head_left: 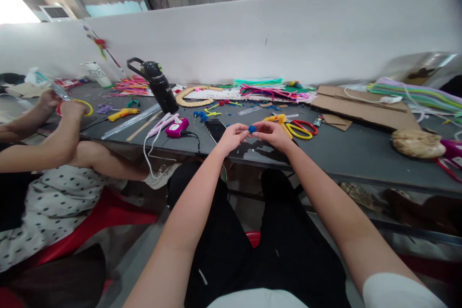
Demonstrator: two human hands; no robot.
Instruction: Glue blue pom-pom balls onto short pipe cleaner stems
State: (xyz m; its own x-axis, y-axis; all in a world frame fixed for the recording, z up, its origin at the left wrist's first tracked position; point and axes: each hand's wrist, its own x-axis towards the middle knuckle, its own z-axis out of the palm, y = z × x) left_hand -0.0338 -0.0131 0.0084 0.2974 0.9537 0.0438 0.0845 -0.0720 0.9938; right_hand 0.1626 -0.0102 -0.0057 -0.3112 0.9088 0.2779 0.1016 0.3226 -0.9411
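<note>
My left hand and my right hand meet above the front edge of the dark table. Both pinch a small blue fuzzy piece between their fingertips. Just behind my right hand lie yellow-handled scissors and red-handled scissors. More small blue pieces lie on the table beyond my left hand.
A co-worker's hands at the left work on a yellow ring. A black bottle, a pink device with a white cable, pipe cleaners, cardboard sheets and a tan lump lie on the table. A white partition stands behind.
</note>
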